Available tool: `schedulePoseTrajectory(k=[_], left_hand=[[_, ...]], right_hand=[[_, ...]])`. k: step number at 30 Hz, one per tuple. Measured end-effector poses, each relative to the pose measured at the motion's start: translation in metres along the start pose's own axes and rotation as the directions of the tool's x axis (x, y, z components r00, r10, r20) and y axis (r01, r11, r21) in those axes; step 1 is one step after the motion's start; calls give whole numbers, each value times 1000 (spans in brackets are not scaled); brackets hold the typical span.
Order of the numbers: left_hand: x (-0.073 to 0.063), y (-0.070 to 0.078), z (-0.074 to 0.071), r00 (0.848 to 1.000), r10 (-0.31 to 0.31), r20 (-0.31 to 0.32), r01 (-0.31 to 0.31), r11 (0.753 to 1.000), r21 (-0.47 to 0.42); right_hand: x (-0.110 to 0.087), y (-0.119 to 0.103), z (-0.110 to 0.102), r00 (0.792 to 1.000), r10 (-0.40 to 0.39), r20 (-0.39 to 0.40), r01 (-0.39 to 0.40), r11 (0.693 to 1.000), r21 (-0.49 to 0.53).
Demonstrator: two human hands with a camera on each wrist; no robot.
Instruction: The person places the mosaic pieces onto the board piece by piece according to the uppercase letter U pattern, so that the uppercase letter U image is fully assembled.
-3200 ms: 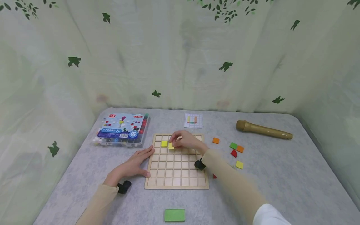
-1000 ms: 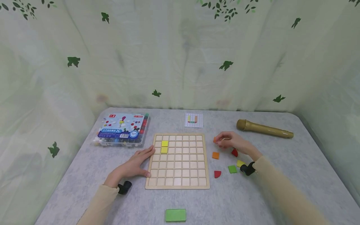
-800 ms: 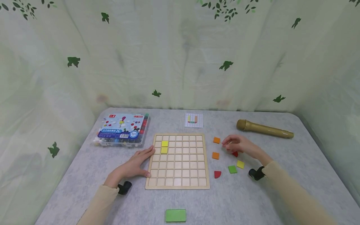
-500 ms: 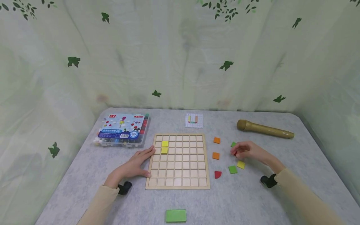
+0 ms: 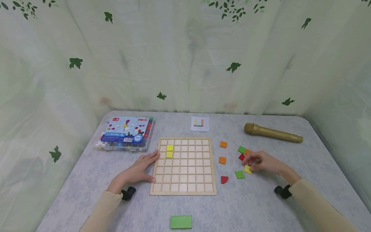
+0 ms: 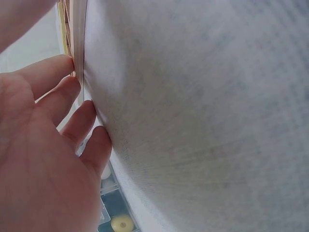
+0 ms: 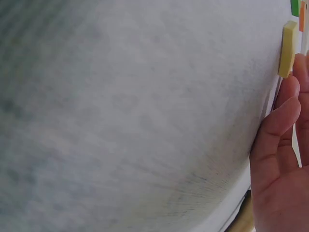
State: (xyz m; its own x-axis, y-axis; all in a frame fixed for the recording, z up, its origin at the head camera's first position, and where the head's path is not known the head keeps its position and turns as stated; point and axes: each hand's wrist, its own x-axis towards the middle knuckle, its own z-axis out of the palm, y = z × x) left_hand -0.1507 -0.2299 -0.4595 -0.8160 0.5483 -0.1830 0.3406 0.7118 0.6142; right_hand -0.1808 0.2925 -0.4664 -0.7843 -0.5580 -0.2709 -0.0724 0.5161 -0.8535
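A wooden grid board (image 5: 185,193) lies in the middle of the table with two yellow square tiles (image 5: 169,154) set one above the other in its upper left cells. My left hand (image 5: 139,167) rests along the board's left edge, fingers and thumb spread; the left wrist view shows its fingertips (image 6: 67,63) against the wooden side. My right hand (image 5: 266,162) is over the loose pieces, its fingertips right at a yellow tile (image 5: 247,169). In the right wrist view that yellow tile (image 7: 288,48) sits just beyond the fingers, not gripped.
Near the right hand lie green tiles (image 5: 239,174), orange tiles (image 5: 222,160) and red quarter-round pieces (image 5: 224,179). A pattern card (image 5: 200,124) and a clear boxed kit (image 5: 124,133) are at the back. A gold microphone (image 5: 272,132) lies back right, a green block (image 5: 181,222) in front.
The right hand has left the board, where a second yellow tile now sits below the first. It spread the loose pieces out, then moved right and nearer to the yellow tile. The left hand stayed.
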Motion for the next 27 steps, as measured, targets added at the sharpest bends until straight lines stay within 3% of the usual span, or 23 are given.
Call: schedulePoseTrajectory(k=[12, 27], left_hand=[[0, 0, 0, 1000, 5, -4, -5, 1000, 0], [-1, 0, 0, 1000, 14, -8, -14, 1000, -2]], right_hand=[[-2, 1, 6, 997, -50, -63, 43, 993, -111], [3, -11, 1, 999, 24, -44, -23, 999, 22]])
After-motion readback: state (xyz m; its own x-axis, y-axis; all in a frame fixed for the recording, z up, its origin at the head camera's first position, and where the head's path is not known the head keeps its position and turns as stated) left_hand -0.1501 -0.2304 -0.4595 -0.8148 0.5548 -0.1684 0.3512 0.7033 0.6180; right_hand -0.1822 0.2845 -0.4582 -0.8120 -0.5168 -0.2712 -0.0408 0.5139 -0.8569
